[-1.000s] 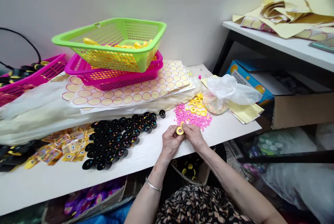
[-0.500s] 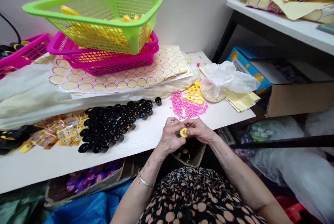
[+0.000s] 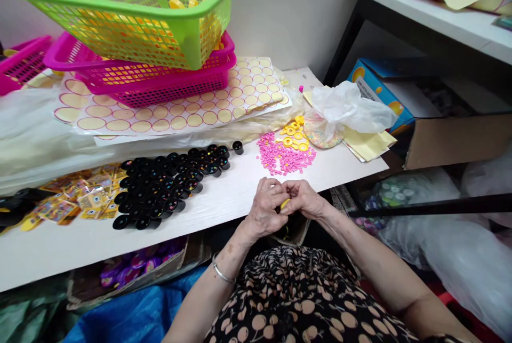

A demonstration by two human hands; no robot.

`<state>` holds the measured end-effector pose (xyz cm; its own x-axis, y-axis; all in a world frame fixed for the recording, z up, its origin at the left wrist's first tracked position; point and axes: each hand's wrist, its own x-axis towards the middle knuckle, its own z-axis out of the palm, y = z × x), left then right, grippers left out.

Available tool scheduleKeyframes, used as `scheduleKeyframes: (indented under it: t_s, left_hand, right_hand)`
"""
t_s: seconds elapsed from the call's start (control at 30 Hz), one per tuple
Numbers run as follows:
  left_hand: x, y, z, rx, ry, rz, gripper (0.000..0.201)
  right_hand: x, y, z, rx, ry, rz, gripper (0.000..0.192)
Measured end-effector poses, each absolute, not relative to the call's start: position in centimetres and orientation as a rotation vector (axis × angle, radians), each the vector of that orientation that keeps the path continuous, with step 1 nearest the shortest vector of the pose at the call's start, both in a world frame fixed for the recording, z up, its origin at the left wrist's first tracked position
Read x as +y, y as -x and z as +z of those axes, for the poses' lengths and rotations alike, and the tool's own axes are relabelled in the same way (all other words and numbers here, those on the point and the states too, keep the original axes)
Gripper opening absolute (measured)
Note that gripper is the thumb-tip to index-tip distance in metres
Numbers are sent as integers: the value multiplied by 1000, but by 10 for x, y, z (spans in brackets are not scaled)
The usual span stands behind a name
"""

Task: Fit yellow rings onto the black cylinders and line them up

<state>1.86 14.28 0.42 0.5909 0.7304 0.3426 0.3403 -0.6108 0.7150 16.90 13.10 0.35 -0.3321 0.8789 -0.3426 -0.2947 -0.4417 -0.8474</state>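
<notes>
My left hand (image 3: 264, 208) and my right hand (image 3: 304, 199) meet in front of my body, just off the table's front edge. Between their fingertips is a small yellow round piece (image 3: 285, 204), mostly covered by the fingers. Both hands are closed around it. Just beyond them lies a spread of tiny pink pieces (image 3: 285, 156). Yellow ring-shaped pieces (image 3: 294, 132) are behind that spread. Off to the left, many small black round cups (image 3: 160, 188) stand close together, with coloured bits inside some of them.
A green basket (image 3: 196, 17) of yellow parts sits on pink baskets (image 3: 160, 87) at the back left. Small printed packets (image 3: 86, 193) lie at the left. A clear plastic bag (image 3: 348, 108) rests at right, near a cardboard box (image 3: 456, 140). Below my hands is an open box (image 3: 298, 233).
The yellow piece has turned: its round face with the pink centre was visible, now only a yellow sliver shows between the fingers. The whole view has shifted slightly.
</notes>
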Motion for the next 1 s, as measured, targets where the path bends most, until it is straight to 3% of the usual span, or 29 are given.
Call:
scheduleKeyframes:
  t_s: [0.23,0.43,0.57,0.67,0.87,1.0]
  left_hand:
    - [144,-17,0,774,-2187,846,22]
    - [153,2,10,554,-2101,692,37]
    - [195,21,-2,1163,-2037,1053,33]
    - [229,21,-4,1758,-2168,1031,25]
    - [263,7,6,2167,-2412,508,23]
    - [268,7,8,2150,-2452,433,19]
  right_hand:
    - [123,-168,2,-963,959,1860,45]
    - [116,-192,1,-1669,1203,1867,52]
    - [109,-182,-17,-2370,1557,1362,44]
    - [111,-162,-42,-2673,1689,1091,32]
    - [124,-146,-71,-2660,1723,1129,34]
    - [124,-159,-63,-2495,1724,1197,33]
